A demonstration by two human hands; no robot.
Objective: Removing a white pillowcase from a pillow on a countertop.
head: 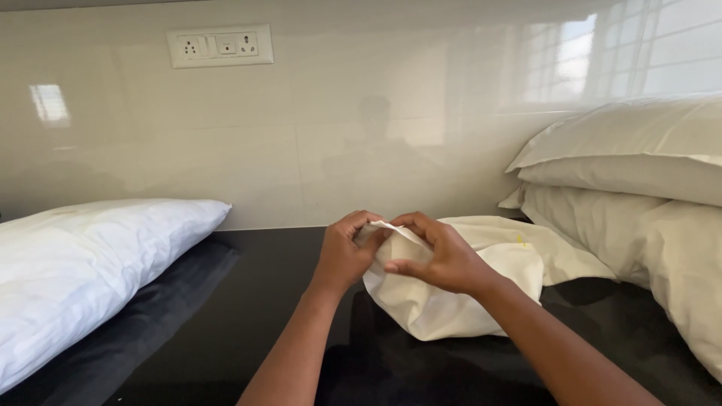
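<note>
Pillowcase: cream pillowcase, limp and crumpled, lies on the black counter directly under both hands; whether anything is inside cannot be told.
Left hand: left hand pinches the upper edge of the fabric, fingers curled.
Right hand: right hand grips the same edge, touching the left.
Left of hands: white pillow, well apart.
Right of hands: stacked pillows, near.
Beyond hands: glossy tiled wall with a socket plate.

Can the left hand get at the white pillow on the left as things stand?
Probably yes: bare black counter lies between the left hand and the white pillow, though its fingers now grip the cream pillowcase.
</note>
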